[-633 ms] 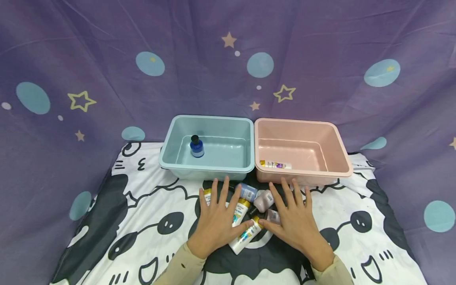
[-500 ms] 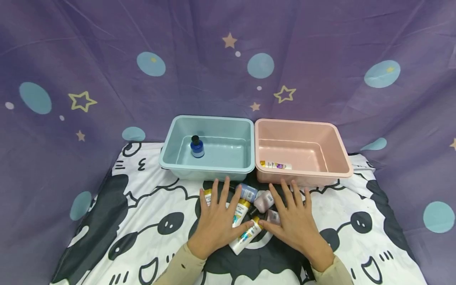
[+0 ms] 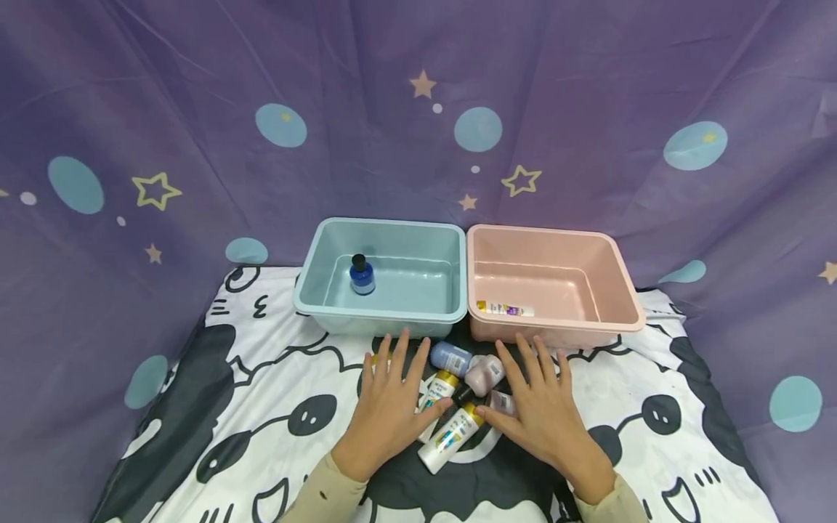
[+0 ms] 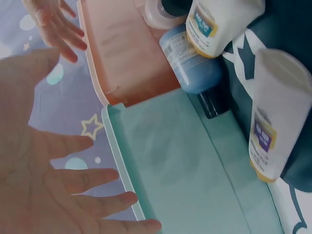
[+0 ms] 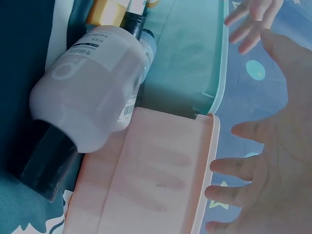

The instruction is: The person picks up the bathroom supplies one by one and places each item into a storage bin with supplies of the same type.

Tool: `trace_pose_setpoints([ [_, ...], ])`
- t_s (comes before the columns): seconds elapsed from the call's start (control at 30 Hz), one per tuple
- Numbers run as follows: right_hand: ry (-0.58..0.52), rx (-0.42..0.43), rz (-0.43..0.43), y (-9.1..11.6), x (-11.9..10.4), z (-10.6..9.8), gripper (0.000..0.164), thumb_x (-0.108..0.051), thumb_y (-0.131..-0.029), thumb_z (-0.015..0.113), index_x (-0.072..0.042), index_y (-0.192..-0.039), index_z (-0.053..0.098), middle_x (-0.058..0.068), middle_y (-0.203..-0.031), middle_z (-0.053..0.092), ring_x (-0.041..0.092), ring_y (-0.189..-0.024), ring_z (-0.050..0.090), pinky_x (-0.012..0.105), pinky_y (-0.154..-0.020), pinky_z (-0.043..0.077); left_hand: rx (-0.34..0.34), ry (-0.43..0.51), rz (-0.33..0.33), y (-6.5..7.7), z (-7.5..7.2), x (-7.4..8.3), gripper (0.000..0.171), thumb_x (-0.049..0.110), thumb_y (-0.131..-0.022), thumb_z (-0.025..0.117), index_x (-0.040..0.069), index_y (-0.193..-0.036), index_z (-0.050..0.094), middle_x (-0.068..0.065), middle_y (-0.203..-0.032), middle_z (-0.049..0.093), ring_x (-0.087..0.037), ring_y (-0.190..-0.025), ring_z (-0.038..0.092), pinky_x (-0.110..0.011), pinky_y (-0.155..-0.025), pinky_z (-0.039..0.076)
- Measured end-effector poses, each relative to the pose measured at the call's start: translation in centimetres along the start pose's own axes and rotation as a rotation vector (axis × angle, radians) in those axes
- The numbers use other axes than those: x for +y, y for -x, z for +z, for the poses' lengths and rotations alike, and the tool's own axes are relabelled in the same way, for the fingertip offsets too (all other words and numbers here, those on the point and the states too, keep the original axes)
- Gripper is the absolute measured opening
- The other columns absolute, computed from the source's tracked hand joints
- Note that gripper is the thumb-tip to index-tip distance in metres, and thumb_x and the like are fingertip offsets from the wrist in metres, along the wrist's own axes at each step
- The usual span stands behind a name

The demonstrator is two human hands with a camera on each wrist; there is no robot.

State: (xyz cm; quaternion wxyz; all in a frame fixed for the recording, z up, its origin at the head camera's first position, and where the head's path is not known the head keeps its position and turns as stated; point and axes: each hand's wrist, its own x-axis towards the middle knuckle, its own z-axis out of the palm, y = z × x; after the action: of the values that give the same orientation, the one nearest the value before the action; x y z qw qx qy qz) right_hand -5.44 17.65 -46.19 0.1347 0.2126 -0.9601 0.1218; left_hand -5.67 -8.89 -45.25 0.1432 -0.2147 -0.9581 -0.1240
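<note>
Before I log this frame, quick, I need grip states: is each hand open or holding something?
Left hand: open, holding nothing.
Right hand: open, holding nothing.

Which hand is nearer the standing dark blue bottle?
Left. The left hand is in front of the light blue bin holding the dark blue bottle; the right hand is farther right, in front of the pink bin.

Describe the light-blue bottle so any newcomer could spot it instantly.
Find where the blue bin meets the pink bin. In front lies a pile of bottles. At the pile's far edge, the light-blue bottle lies on its side, the only blue body among white and pinkish neighbours.
</note>
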Motion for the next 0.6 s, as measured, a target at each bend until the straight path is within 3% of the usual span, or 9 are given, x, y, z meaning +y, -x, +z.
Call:
trace_pose_setpoints([
  [0.13, -0.097, 0.015, 0.010, 0.1, 0.2, -0.2, 0.098, -0.069, -0.084, 0.065, -0.015, -0.158, 0.030, 0.023, -0.157, 0.029, 0.046, -0.143, 0.022, 0.073, -0.108, 0.019, 0.093, 0.078, -0.008, 0.0, -0.5, -1.0, 0.084, 0.053, -0.091, 0.070, 0.005, -0.153, 0.039, -0.029, -0.151, 0.036, -0.050, -0.138, 0.034, -0.068, -0.105, 0.038],
  [0.33, -0.242, 0.032, 0.027, 0.2, 0.8, -0.5, 0.092, -0.050, -0.087, 0.075, -0.012, -0.158, 0.030, 0.018, -0.158, 0.030, 0.042, -0.143, 0.026, 0.069, -0.110, 0.022, 0.236, 0.172, -0.045, 0.0, -1.2, -2.7, 0.069, 0.032, -0.093, 0.074, -0.003, -0.146, 0.046, -0.029, -0.145, 0.042, -0.044, -0.132, 0.042, -0.054, -0.099, 0.050],
  [0.43, -0.298, 0.070, 0.026, 0.3, 1.2, -0.5, 0.087, -0.039, -0.087, 0.079, -0.008, -0.155, 0.035, 0.017, -0.153, 0.038, 0.040, -0.139, 0.034, 0.066, -0.109, 0.029, 0.290, 0.199, -0.069, 0.0, -1.6, -3.9, 0.064, 0.024, -0.093, 0.074, -0.004, -0.144, 0.048, -0.029, -0.143, 0.043, -0.044, -0.129, 0.044, -0.055, -0.094, 0.053],
  [0.6, -0.387, 0.119, 0.055, 0.7, 1.9, -0.3, 0.075, -0.022, -0.085, 0.083, -0.005, -0.148, 0.045, 0.014, -0.141, 0.051, 0.032, -0.128, 0.049, 0.055, -0.102, 0.044, 0.335, 0.250, -0.147, -0.3, -2.7, -6.0, 0.060, 0.016, -0.094, 0.073, -0.004, -0.144, 0.047, -0.028, -0.143, 0.044, -0.044, -0.127, 0.045, -0.058, -0.098, 0.048],
])
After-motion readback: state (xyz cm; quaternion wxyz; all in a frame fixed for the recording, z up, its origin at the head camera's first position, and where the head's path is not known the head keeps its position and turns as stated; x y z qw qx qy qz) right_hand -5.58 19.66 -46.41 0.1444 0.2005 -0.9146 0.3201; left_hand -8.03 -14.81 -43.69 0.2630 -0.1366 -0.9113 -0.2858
